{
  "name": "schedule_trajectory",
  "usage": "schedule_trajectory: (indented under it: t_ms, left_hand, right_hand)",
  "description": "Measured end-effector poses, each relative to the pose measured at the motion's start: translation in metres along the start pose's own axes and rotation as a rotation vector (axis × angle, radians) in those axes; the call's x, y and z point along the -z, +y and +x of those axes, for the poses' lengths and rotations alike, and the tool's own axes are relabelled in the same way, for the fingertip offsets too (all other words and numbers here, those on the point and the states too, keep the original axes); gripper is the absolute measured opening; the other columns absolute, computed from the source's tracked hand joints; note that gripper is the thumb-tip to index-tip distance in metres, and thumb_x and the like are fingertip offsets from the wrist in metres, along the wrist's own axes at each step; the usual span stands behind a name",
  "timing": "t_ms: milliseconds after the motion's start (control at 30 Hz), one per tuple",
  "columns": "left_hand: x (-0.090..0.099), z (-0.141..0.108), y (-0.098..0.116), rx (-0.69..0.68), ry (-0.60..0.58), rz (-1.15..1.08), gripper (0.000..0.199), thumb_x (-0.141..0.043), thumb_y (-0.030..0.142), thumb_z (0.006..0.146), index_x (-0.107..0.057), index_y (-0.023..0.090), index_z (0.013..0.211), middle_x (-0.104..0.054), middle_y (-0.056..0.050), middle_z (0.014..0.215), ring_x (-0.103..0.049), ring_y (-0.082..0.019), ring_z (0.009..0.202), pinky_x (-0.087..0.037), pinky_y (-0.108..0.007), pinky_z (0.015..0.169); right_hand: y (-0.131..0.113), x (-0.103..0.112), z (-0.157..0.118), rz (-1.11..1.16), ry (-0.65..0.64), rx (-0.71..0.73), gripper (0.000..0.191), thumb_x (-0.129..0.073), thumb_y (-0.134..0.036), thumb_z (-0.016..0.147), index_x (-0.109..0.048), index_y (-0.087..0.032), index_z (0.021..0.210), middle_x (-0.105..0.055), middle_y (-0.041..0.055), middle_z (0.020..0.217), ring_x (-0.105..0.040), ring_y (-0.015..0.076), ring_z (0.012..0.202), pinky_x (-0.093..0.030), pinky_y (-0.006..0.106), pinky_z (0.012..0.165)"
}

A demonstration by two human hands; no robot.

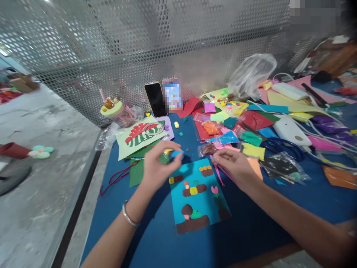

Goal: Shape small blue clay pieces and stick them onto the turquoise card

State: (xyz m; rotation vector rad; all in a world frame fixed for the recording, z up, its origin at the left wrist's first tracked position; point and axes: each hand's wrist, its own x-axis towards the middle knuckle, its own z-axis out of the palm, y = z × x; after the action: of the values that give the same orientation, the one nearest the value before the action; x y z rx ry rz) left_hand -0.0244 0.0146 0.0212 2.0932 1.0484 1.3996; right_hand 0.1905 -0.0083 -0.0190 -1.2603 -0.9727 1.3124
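Clay work underway — left hand [157,165] pinches a blue clay bit [176,153] just above the blue card [195,193] on the table [251,230]. Right hand [237,167] grip closed on a pink tool [220,175] — by card's top edge. Next: careful placement w/ light press.

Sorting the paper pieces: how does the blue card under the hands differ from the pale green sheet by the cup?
The blue card carries small brown, yellow and pink clay shapes; the pale green sheet shows a red and dark green striped design with a tape ring on it. The card lies between both hands; the sheet lies farther back. Both lie flat on the blue table.
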Motion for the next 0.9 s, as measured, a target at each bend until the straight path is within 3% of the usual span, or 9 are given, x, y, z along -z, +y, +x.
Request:
schedule_trajectory:
  t_ms: [67,133,267,400,567,700,900]
  left_hand:
    - [0.011,0.006,-0.003,0.052,0.051,0.018,0.010,-0.067,0.020,0.078,-0.066,0.019,0.089,-0.069,-0.004,0.088,-0.065,-0.017,0.084,-0.052,-0.031,0.080]
    - [0.014,0.009,-0.005,0.069,0.015,0.037,0.015,-0.069,0.023,0.078,-0.067,0.020,0.093,-0.070,-0.004,0.089,-0.065,-0.017,0.084,-0.052,-0.031,0.080]
    - [0.004,0.008,-0.011,0.081,-0.144,0.045,0.008,-0.069,0.023,0.078,-0.069,0.020,0.086,-0.072,-0.003,0.086,-0.065,-0.016,0.081,-0.053,-0.030,0.076]
    - [-0.005,0.004,-0.021,0.178,-0.183,0.045,0.009,-0.069,0.023,0.076,-0.069,0.019,0.084,-0.073,-0.003,0.087,-0.067,-0.017,0.080,-0.055,-0.031,0.075]
    - [-0.008,0.001,-0.028,0.239,-0.214,0.035,0.012,-0.068,0.019,0.075,-0.070,0.018,0.087,-0.074,-0.004,0.088,-0.068,-0.018,0.082,-0.055,-0.032,0.077]
    - [-0.009,0.000,-0.026,0.220,-0.223,0.026,0.012,-0.067,0.020,0.076,-0.070,0.019,0.088,-0.074,-0.004,0.089,-0.068,-0.019,0.083,-0.055,-0.032,0.076]
    - [-0.009,0.000,-0.021,0.173,-0.189,0.024,0.012,-0.069,0.023,0.078,-0.072,0.020,0.089,-0.074,-0.005,0.090,-0.068,-0.019,0.085,-0.053,-0.031,0.073]
  right_hand:
    - [-0.007,0.009,0.006,-0.032,0.071,0.058,0.034,-0.080,-0.048,0.059,-0.066,-0.022,0.074,-0.068,0.0035,0.072,-0.065,0.0185,0.070,-0.052,0.030,0.062]
    - [-0.012,0.018,0.012,-0.150,0.089,0.179,0.031,-0.078,-0.046,0.064,-0.065,-0.023,0.079,-0.069,0.0037,0.077,-0.066,0.0201,0.075,-0.052,0.033,0.068]
    - [-0.022,0.030,0.026,-0.681,0.084,0.496,0.018,-0.068,-0.039,0.077,-0.066,-0.023,0.081,-0.072,0.0055,0.085,-0.066,0.0229,0.081,-0.049,0.035,0.075]
    - [-0.031,0.032,0.054,-1.217,-0.032,0.721,0.011,-0.062,-0.028,0.084,-0.069,-0.020,0.079,-0.074,0.0071,0.085,-0.066,0.0249,0.084,-0.041,0.036,0.076]
    - [-0.036,0.028,0.080,-1.608,-0.229,0.744,0.016,-0.059,-0.025,0.087,-0.070,-0.017,0.080,-0.074,0.0081,0.089,-0.064,0.0245,0.093,-0.034,0.035,0.079]
    - [-0.036,0.033,0.084,-1.732,-0.311,0.695,0.028,-0.054,-0.031,0.090,-0.070,-0.016,0.074,-0.073,0.0094,0.083,-0.063,0.0236,0.084,-0.032,0.035,0.075]
    - [-0.045,0.028,0.070,-1.495,-0.250,0.775,0.021,-0.054,-0.028,0.088,-0.070,-0.017,0.079,-0.073,0.0092,0.091,-0.063,0.0262,0.094,-0.031,0.044,0.096]
